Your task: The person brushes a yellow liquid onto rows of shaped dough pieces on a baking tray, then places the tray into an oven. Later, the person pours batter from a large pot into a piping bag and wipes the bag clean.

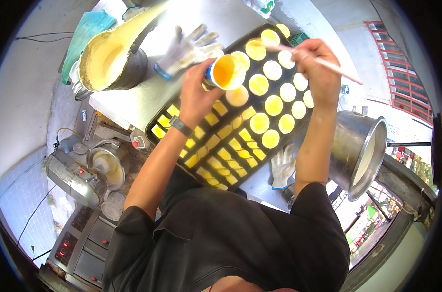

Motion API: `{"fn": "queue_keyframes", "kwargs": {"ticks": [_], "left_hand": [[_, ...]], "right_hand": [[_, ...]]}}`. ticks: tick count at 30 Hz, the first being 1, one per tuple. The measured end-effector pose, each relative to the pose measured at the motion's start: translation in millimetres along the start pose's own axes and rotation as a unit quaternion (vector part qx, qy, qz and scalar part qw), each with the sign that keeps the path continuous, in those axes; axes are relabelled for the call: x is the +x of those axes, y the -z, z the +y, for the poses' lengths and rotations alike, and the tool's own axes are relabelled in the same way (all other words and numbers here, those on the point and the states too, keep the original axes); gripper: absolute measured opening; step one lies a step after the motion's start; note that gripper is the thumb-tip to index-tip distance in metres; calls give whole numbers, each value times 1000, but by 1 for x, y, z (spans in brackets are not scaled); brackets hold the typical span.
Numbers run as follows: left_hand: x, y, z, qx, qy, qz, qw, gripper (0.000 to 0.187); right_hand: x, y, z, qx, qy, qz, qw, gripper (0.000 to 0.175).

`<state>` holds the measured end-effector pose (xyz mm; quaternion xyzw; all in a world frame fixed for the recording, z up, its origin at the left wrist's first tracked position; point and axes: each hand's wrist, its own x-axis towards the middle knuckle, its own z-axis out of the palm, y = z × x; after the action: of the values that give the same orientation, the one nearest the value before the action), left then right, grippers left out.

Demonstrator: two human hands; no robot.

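My left hand [199, 93] grips a paper cup [226, 73] of orange-yellow liquid, probably egg wash, above a dark baking tray [268, 162]. In my right hand [316, 58] is the pale handle of a brush [338, 70]; its blurred head is over a round dough piece [255, 50] near the tray's far side. Round pieces fill the tray's right part, some glossy yellow, others paler. Twisted dough strips [224, 166] and flat strips lie on the left part, looking yellow and glossy.
A white work glove [188, 49] lies beyond the tray, another [282, 166] at its near right. A metal pot of pale batter [106, 62] stands at the left, a large steel pot [352, 149] at the right. A mixer [75, 177] and an oven with lit displays [75, 244] are lower left.
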<state>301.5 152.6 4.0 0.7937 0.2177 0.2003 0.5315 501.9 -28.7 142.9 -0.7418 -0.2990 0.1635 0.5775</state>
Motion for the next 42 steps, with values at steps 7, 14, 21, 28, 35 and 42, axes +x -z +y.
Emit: {"fn": "queue_keyframes", "kwargs": {"ticks": [7, 14, 21, 28, 35, 42], "left_hand": [[-4, -12, 12, -22, -59, 4, 998, 73], [-8, -14, 17, -10, -41, -8, 999, 69], [4, -24, 23, 26, -45, -13, 999, 75], [5, -17, 12, 41, 33, 3, 999, 76], [-5, -13, 9, 59, 48, -23, 997, 76], [-8, -14, 11, 57, 28, -21, 998, 75]], "right_hand": [[-28, -78, -13, -273, 139, -159, 939, 14], [-37, -26, -4, 29, -108, -21, 993, 11], [-54, 19, 27, 312, -211, 71, 924, 11], [-62, 37, 105, 116, -134, 212, 961, 14], [-59, 23, 165, -255, -61, 128, 957, 18], [-49, 22, 166, -236, -46, 185, 953, 18]]}}
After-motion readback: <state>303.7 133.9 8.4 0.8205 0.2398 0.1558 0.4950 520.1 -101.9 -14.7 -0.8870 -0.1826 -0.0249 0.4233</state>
